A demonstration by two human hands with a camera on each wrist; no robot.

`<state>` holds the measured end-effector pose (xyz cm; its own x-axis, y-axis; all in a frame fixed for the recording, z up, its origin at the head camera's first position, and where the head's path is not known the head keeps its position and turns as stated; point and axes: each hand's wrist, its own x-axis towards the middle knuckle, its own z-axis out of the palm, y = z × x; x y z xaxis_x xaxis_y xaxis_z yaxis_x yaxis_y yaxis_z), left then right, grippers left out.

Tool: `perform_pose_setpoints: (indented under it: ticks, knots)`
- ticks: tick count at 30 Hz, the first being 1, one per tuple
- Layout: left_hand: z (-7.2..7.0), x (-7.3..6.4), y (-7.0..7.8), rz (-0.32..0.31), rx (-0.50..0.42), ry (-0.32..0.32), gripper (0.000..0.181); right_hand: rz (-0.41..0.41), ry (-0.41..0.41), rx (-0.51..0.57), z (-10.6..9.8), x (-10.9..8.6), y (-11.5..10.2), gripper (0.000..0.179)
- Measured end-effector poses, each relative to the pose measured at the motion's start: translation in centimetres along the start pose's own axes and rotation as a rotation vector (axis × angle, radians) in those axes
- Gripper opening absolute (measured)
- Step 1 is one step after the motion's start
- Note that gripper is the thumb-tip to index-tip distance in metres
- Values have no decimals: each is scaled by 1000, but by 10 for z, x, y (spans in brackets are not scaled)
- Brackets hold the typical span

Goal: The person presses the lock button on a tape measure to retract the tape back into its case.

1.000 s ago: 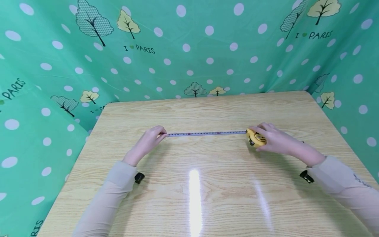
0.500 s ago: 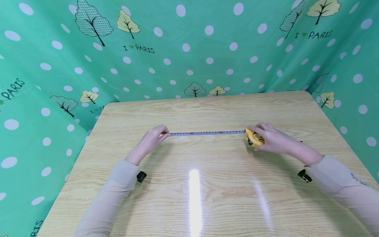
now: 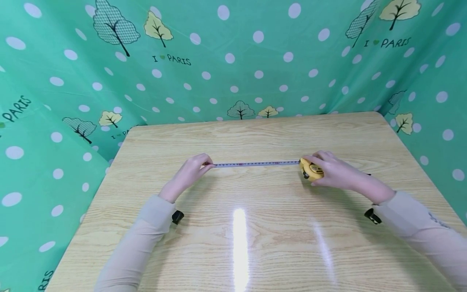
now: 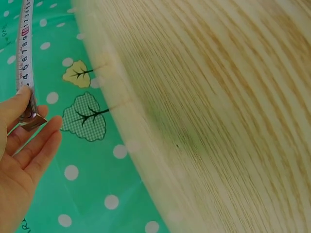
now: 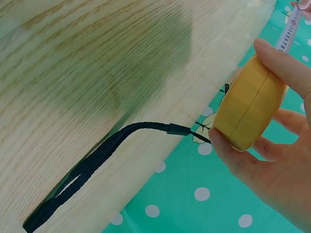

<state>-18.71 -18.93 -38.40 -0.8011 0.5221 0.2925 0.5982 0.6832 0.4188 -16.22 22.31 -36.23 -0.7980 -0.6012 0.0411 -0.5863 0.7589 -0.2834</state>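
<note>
Stretched between my hands above the table is the white blade (image 3: 259, 164) of a tape measure, its printed numbers and red marks facing up. My left hand (image 3: 193, 168) pinches the blade near its free end; in the left wrist view the metal end hook (image 4: 33, 120) sits between thumb and fingers. On the other side, my right hand (image 3: 333, 172) grips the yellow tape measure case (image 3: 310, 170) with thumb and fingers around it. A black wrist strap (image 5: 97, 158) trails from the case across the wood in the right wrist view.
The wooden table (image 3: 204, 243) has a bright light reflection at its front middle. A green dotted curtain (image 3: 233, 69) hangs behind it and along both sides. Black wrist cameras (image 3: 177, 217) show under both sleeves.
My left hand has moved right with the blade's end, and my right hand slightly left with the case. The stretch of blade between them has become shorter.
</note>
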Motion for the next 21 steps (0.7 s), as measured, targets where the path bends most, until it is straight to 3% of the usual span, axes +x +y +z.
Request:
perform_pose_setpoints:
  ticks: [21]
  knots:
    - [5, 4, 5, 9, -22, 1, 4, 8, -3, 9, 1, 4, -4, 75]
